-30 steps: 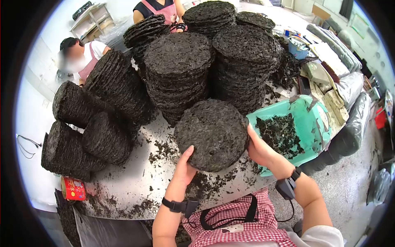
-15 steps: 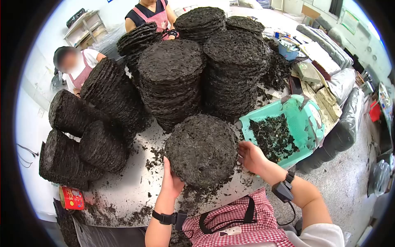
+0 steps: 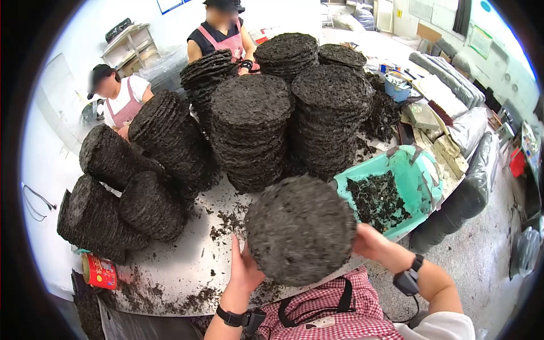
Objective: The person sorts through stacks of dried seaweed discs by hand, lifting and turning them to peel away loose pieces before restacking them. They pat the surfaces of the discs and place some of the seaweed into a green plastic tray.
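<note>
Round black disc (image 3: 300,229) (rough, blurred) held between left grip (image 3: 243,274) and right grip (image 3: 374,243).

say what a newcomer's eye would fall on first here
Probably the big dark disc, seemingly pressed dried seaweed and blurred, at front centre between the person's left hand and right hand. Next, the tall dark stacks behind it on the pale table, with tilted stacks to the left. Then the bright turquoise basket at right, holding dark scraps.
</note>
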A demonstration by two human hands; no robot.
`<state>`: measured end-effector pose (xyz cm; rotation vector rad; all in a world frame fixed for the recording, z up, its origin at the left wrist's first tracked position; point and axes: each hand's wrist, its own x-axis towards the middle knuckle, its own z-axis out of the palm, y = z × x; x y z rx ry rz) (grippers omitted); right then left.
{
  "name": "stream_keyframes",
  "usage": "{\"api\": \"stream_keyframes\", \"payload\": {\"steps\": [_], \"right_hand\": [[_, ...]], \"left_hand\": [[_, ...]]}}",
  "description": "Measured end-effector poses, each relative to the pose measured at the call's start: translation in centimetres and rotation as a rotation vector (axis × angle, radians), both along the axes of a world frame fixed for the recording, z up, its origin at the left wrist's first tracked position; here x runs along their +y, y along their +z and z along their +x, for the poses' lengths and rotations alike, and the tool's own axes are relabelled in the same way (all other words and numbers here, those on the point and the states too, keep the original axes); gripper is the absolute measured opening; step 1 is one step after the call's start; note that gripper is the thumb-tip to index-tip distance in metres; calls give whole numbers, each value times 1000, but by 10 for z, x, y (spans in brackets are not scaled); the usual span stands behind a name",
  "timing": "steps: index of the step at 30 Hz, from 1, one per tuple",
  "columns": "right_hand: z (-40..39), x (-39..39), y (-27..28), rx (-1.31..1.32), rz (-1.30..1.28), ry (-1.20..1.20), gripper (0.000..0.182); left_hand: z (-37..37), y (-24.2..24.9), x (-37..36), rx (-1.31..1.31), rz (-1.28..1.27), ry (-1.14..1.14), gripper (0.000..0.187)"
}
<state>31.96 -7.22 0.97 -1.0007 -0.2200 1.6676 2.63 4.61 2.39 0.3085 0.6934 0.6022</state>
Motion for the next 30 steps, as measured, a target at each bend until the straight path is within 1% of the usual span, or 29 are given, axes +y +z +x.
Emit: {"api": "stream_keyframes", "payload": {"steps": [2,3,4,5,6,7,8,10,11,12,14,15,16,18,21,23,26,30], "right_hand": [[11,-14,32,-45,87,-90,40],[27,-20,32,-38,51,-160,43],[41,-25,36,-32,16,-232,45],[55,-33,46,-54,86,-265,46],[63,-38,68,-77,156,-297,47],[70,-38,89,-109,224,-342,48],[76,-37,110,-141,291,-387,50],[76,-27,152,-108,423,-533,52],[88,-21,159,-133,480,-530,53],[100,-14,165,-158,537,-527,54],[113,10,179,-189,562,-550,52],[140,25,168,-175,566,-524,47],[114,43,192,-223,409,-740,48],[129,77,187,-209,385,-784,47],[129,124,184,-132,367,-814,44],[132,152,175,-100,377,-809,50],[109,178,178,-118,393,-778,52],[92,198,179,-100,400,-753,52]], "left_hand": [[6,17,-8,68,137,31,77],[9,24,-11,100,207,45,76],[10,27,-14,121,333,2,74],[10,29,-17,141,457,-42,72],[10,29,-20,162,581,-86,69],[8,24,-21,177,612,-78,61],[6,22,-24,211,623,-101,58],[0,19,-30,283,644,-146,54],[-2,20,-35,292,628,-101,46],[-5,19,-37,300,639,-106,45],[-13,16,-41,318,662,-111,43],[-15,18,-44,310,656,-84,41],[-19,16,-46,322,656,-83,41],[-26,14,-48,347,652,-80,41],[-32,17,-54,375,631,-39,41],[-37,13,-56,391,618,-16,41],[-42,9,-59,372,524,19,38],[-47,4,-59,352,516,43,37]]}}
